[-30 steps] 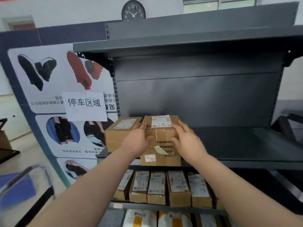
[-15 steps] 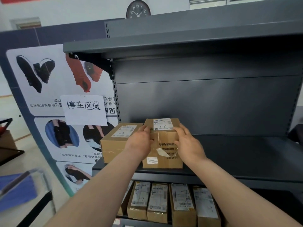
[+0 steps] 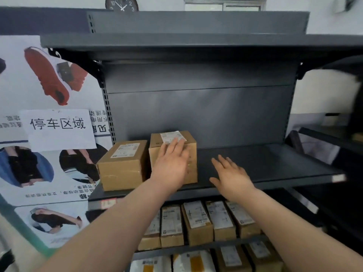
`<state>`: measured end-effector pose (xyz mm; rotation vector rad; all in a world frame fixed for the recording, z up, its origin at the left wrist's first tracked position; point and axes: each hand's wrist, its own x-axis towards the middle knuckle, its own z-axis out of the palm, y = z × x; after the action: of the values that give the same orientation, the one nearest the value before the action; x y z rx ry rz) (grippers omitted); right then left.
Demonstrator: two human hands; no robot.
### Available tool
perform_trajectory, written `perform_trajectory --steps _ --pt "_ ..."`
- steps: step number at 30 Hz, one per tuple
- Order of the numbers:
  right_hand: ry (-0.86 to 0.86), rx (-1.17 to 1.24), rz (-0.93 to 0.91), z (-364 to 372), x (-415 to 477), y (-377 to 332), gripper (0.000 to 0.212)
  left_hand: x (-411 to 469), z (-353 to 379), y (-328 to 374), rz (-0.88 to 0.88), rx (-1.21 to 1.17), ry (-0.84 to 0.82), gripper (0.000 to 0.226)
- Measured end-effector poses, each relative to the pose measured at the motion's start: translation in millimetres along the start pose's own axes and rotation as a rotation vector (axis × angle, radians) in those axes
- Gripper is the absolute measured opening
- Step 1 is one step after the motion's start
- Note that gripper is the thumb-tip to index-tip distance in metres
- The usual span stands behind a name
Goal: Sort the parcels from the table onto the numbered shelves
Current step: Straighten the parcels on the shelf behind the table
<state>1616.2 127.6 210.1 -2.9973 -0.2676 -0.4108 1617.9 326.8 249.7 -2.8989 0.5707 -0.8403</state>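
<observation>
The parcel [image 3: 193,154] is down on the shelf [image 3: 265,163] at centre frame, just beside another box [image 3: 121,165], and the two-handed grip has come off: the left hand [image 3: 171,163] lies flat-fingered on its front, the right hand [image 3: 229,173] hovers open over bare shelf. That parcel looks placed.

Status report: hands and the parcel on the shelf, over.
Left hand open, flat on the parcel. Right hand open, off it, over the shelf. Parcel sits beside second box; nothing blocking.
</observation>
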Motion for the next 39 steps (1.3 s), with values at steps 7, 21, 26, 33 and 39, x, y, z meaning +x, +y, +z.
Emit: perform_trajectory --steps 7,21,26,33,39 --pt "-0.043 -0.062 0.173 14 -113 62 0.054 -22 0 90 0.291 -0.04 -0.144 0.059" --pt "-0.178 -0.086 0.777 -51 -475 132 0.057 -153 -64 374 0.816 -0.254 -0.337 0.059" --pt "-0.215 -0.131 1.027 -86 -640 122 0.057 -246 -127 482 1.09 -0.352 -0.377 0.056" --pt "-0.214 -0.123 1.405 -128 -830 86 0.057 -375 -213 608 1.427 -0.407 -0.366 0.054" --pt "-0.117 -0.16 1.718 -154 -964 39 0.051 -473 -287 698 1.71 -0.424 -0.333 0.049"
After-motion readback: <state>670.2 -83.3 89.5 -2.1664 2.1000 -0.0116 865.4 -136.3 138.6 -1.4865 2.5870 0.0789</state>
